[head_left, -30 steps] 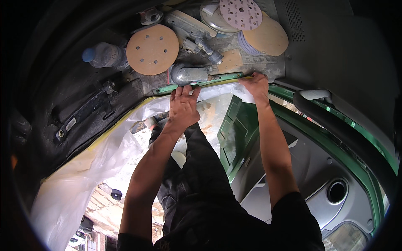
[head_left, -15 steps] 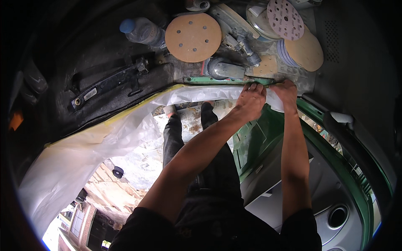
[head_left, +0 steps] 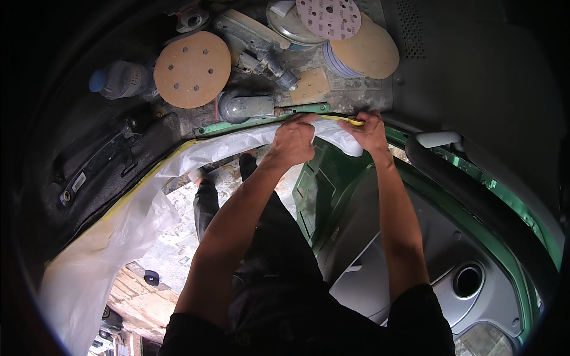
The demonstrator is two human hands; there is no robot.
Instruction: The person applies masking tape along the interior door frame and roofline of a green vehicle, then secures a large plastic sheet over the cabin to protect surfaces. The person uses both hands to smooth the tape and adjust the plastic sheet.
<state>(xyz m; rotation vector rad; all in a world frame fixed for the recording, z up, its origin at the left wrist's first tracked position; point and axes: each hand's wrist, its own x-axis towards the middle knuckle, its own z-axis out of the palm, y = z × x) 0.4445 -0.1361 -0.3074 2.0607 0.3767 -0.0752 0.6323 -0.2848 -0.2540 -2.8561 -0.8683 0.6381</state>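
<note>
My left hand is at the door sill, fingers curled onto the top edge of white plastic masking film. My right hand, to its right, pinches yellow tape along that film's edge; the film bunches beneath its fingers. The taped film runs down to the lower left. Just beyond my fingers are a green metal strip, a dusty sander and a perforated tan sanding disc.
More sanding discs, a plastic bottle and metal parts lie on the dirty floor panel. An open green door with grey trim stands at right. A black handle curves along it. My legs hang below the sill.
Since a second ago, my left hand has moved right along the edge toward my right hand. More yellow tape shows between them. The camera view swung and partly swung back.
</note>
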